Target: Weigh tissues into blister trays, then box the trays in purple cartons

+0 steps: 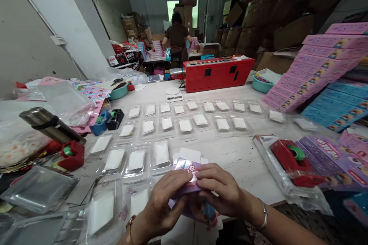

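Between my two hands, near the table's front edge, is a small purple printed box. My left hand wraps round its left side, with the thumb below. The fingers of my right hand press on its right side and top. My palms hide much of the box, so I cannot tell whether its flaps are closed. White cards lie on the table just behind it. To the left and beyond sit rows of clear plastic trays, each with white sheets, such as the tray nearest my left hand.
Red tape dispensers stand at left and right. A steel flask tilts at left. Pink boxes and blue boxes are stacked at right. Behind the trays are a white scale and a red machine. A person stands farther back.
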